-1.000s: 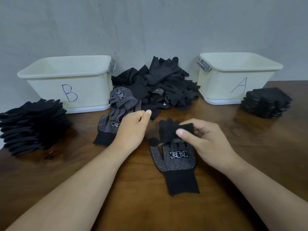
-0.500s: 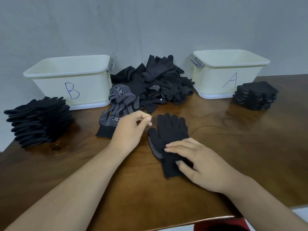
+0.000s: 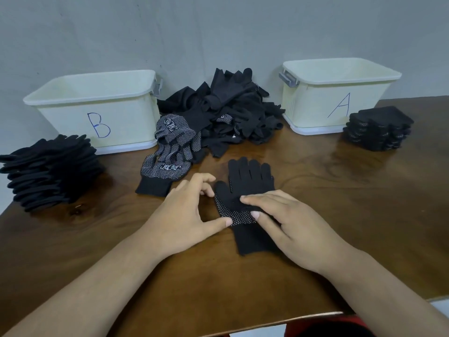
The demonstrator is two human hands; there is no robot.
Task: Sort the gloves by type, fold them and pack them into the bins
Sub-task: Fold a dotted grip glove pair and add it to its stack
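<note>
Item: dotted black glove (image 3: 247, 176), flat on our table (image 3: 352, 210), lying under our right hand (image 3: 291, 227), whose straight fingers press without grasping. Our left hand (image 3: 179, 215) is relaxed, thumb tip touching the glove's edge. Unsorted pile (image 3: 223, 110) lies beyond both hands.

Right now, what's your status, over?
Left hand open, thumb touching dotted glove. Right hand flat, pressing it on the table. Unsorted glove pile behind, not blocking.

Glove pile (image 3: 226, 113) between bin B (image 3: 97, 105) (left) and bin A (image 3: 340, 93).
</note>
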